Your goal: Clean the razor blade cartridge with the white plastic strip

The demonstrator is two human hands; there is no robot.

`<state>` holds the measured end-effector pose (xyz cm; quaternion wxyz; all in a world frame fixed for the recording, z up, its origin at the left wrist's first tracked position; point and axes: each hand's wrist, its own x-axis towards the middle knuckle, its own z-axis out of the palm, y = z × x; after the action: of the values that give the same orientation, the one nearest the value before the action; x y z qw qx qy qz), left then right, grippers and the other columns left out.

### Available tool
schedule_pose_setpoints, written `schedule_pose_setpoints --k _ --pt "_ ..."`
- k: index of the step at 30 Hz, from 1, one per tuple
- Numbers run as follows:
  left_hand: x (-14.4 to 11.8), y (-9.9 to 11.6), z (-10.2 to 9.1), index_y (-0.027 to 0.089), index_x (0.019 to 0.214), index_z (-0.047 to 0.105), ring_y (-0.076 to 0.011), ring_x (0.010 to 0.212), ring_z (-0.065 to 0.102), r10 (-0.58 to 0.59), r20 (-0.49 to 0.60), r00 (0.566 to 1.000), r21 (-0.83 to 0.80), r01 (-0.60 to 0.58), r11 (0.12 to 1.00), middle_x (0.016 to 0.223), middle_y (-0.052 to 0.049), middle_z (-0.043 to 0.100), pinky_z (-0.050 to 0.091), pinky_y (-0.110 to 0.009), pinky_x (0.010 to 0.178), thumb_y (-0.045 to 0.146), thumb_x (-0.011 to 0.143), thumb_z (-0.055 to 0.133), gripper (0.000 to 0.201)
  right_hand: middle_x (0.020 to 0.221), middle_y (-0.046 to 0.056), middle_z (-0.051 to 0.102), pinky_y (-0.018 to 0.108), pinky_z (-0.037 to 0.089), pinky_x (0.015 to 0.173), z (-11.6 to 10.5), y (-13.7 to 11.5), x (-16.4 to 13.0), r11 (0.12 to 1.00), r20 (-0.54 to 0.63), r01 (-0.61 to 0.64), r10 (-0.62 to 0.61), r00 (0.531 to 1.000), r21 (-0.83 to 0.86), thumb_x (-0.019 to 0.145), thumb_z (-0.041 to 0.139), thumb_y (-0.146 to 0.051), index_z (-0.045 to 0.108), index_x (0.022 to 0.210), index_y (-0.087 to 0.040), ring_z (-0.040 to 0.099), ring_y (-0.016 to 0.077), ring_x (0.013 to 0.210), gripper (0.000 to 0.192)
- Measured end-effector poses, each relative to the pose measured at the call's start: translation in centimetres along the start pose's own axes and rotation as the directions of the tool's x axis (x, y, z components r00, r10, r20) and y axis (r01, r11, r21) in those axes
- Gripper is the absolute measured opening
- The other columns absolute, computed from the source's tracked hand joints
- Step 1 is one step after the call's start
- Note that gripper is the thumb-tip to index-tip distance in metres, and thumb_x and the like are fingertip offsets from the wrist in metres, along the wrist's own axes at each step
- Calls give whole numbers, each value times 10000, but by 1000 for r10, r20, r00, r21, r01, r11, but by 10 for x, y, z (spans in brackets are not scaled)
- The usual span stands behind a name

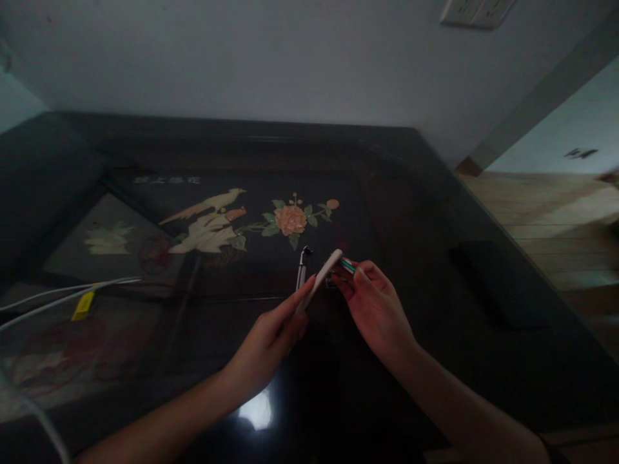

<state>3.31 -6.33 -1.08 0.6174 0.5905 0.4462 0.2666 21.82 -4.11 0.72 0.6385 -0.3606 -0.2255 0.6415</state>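
Left hand [271, 335] grips a slim white bar-shaped device [323, 276]; right hand [374, 309], at three o'clock, pinches small greenish batteries [346, 265] that might slip onto the glossy black tabletop [483, 322].

Between my fingers [298, 303] is a white case [322, 277]; beyond them the glossy black table [435, 212] shows a peach flower [290, 219], green leaves and a cream bird [213, 203].

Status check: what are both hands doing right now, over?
Left hand grips white device. Right hand pinches small green part at its tip. Metal tool beside them on table.
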Motion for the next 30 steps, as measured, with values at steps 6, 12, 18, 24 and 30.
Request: schedule_pose_setpoints --k 6,12,18,24,30 --pt "-3 1 3 249 1531 312 -95 588 329 25 88 996 -81 -18 997 743 21 481 302 -201 520 297 995 420 549 947 -23 759 333 518 911 -1 1 1 1000 -9 1 -1 1000 8 676 854 -298 662 636 -252 674 165 942 201" --pt "-4 5 3 265 1515 351 -98 601 330 35 115 993 -127 -20 992 744 17 490 316 -202 526 274 981 457 545 926 -27 761 317 516 909 0 1 0 1000 -19 9 -9 1000 3 687 844 -289 663 632 -252 678 156 942 192" --pt "-2 -1 1 262 1529 317 -99 582 316 8 56 998 -89 -3 996 705 34 427 282 -196 504 310 991 438 554 943 -24 751 370 522 934 0 -1 -1 1000 -1 7 -7 1000 -3 665 861 -322 645 633 -250 674 175 921 230" --pt "0 0 -1 221 1541 286 -102 571 323 7 10 1000 -41 -7 999 646 56 378 283 -199 510 296 998 404 561 893 -32 740 403 525 936 -1 -2 -1 1000 5 5 -5 1000 -14 671 857 -334 650 659 -259 678 186 892 221" --pt "-1 0 0 235 1537 296 -103 601 342 11 25 1000 -41 -10 999 711 32 437 299 -197 525 293 998 413 555 898 -21 752 370 533 903 0 -1 -1 1000 -17 11 -11 1000 -4 667 858 -325 655 653 -249 682 182 885 217"
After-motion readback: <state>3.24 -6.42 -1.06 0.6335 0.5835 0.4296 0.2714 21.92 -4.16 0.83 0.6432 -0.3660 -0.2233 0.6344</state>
